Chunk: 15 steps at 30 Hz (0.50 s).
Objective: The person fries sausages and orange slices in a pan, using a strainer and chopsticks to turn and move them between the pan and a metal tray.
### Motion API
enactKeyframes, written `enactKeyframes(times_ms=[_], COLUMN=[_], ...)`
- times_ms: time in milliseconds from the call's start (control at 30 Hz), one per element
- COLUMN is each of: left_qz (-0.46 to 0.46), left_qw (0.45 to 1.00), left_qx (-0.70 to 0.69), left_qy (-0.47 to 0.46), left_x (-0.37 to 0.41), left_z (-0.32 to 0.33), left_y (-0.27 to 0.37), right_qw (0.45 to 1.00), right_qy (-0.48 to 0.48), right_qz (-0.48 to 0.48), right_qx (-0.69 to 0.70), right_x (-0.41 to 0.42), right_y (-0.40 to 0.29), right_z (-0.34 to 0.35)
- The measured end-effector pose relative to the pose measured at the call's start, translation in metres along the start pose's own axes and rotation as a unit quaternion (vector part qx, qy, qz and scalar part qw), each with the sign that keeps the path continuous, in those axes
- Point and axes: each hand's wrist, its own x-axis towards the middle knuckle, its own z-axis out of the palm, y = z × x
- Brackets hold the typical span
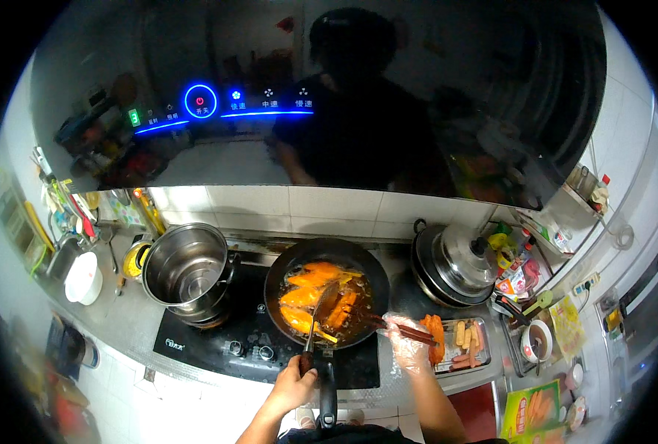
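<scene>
My left hand grips the dark handle of a metal spatula, whose blade lies among the food in a black frying pan. Several orange-coated food pieces sit in bubbling oil there, with thin sticks showing at some ends. Over the pan's right rim, my right hand, in a clear plastic glove, holds brown chopsticks; their tips reach the pan's right side and look blurred. Close by that hand, a metal tray bears orange-coated pieces and sausages. The pan's black handle points toward me, untouched.
A steel pot stands left on the black gas hob. At right are a dark wok and a glass lid. The glossy range hood overhangs the back. A white bowl and food packet lie far right.
</scene>
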Motion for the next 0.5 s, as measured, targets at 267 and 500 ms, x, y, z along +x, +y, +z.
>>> enactKeyframes(times_ms=[267,500], left_qz=[-0.008,-0.024], left_qw=[1.000,1.000], left_qx=[0.009,-0.010], left_qy=[-0.006,0.000], left_x=[-0.007,-0.007], left_z=[-0.002,-0.001], left_y=[0.016,0.014], right_qw=[0.999,0.997], right_qy=[0.002,0.046], right_qz=[-0.013,-0.030], right_qx=[-0.048,-0.060], right_x=[-0.003,-0.003], right_y=[-0.009,-0.014], right_z=[0.010,-0.016])
